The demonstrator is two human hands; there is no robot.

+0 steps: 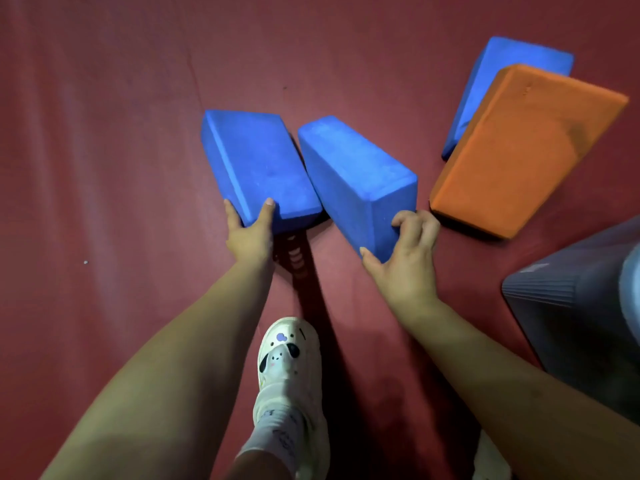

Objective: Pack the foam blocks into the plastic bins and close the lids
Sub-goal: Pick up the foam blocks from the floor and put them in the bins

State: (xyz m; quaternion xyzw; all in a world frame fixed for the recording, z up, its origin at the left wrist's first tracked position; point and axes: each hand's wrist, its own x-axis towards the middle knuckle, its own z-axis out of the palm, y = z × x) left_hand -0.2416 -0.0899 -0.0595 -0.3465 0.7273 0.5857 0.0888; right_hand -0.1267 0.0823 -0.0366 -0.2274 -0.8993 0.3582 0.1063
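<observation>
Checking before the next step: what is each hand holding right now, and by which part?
Left hand grips the left blue block at its near end. Right hand grips the middle blue block at its near end.

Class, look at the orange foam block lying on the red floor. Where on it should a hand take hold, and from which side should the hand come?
Grip the orange block at its near short end, coming from the person's side. That end faces the right hand and lies bare. Its far end rests against a blue block, so that side is crowded. The thumb could go on the broad top face, fingers under the edge, as both hands already hold their blue blocks.
</observation>
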